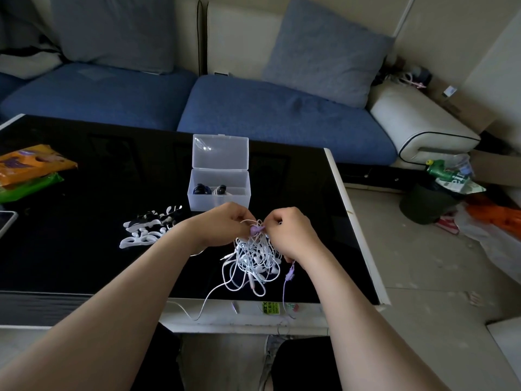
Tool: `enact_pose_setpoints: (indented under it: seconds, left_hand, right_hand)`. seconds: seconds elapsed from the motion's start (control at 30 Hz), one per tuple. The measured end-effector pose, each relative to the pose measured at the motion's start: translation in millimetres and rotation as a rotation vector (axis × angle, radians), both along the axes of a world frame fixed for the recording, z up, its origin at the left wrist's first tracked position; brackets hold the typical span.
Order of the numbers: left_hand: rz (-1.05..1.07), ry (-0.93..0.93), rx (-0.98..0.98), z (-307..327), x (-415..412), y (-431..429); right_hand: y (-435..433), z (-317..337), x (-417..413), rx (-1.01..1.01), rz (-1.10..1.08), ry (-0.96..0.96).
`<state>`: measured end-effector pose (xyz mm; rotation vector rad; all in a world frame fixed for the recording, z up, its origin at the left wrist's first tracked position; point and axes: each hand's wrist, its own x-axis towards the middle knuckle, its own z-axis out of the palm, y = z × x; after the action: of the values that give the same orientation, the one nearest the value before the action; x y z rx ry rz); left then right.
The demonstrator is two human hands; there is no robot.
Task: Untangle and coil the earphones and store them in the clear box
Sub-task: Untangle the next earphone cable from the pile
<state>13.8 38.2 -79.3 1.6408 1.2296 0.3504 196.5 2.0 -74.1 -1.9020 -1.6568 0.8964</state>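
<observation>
A tangled bundle of white and pale purple earphone cables (pixel 253 258) hangs between my hands above the black table (pixel 84 263). My left hand (pixel 225 224) and my right hand (pixel 290 235) both pinch the top of the tangle near a purple piece (pixel 256 229). A purple cable with a small inline part (pixel 290 273) dangles below my right hand. Loose cable ends trail over the table's front edge. The clear box (pixel 219 190) stands just behind my hands with its lid up; two coiled earphones, one dark blue and one white, lie inside.
A pile of white and black cable ties or clips (pixel 149 227) lies left of my hands. Orange and green packets (pixel 31 170) sit at the table's left edge, beside a phone corner (pixel 7 221). A blue sofa stands behind; rubbish lies on the floor at right.
</observation>
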Motion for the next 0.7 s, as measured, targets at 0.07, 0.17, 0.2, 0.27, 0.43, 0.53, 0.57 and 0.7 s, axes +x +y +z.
enact_pose_setpoints:
  seconds: [0.07,0.17,0.2,0.27,0.43,0.53,0.57,0.7]
  left_hand:
    - [-0.009,-0.039,-0.002,-1.0,0.0,-1.9]
    - [-0.006,-0.120,0.044,-2.1,-2.9,-1.4]
    - [-0.002,-0.130,0.083,-1.6,-3.7,-0.5]
    - [0.052,-0.113,0.174,-0.7,-4.0,2.4]
    - [0.310,0.041,0.356,-0.2,-2.9,7.9]
    - [0.301,0.134,0.393,-2.1,-5.3,7.8]
    - [0.275,0.181,0.379,-3.6,-5.7,7.9]
    - [0.228,0.379,0.391,0.6,-2.2,0.5]
  right_hand:
    - [-0.4,3.2,1.0,-0.041,-0.012,0.123]
    - [0.5,7.5,1.2,-0.144,-0.036,0.294]
    - [0.7,8.6,1.1,-0.182,-0.048,0.358]
    - [-0.3,11.3,1.4,-0.243,-0.062,0.494]
    - [-3.8,28.1,3.5,-0.254,-0.111,0.780]
    - [-5.4,36.1,4.7,-0.210,-0.147,0.872]
    - [-6.9,38.6,4.9,-0.193,-0.165,0.897]
    - [-13.5,45.8,4.4,-0.136,-0.224,0.982]
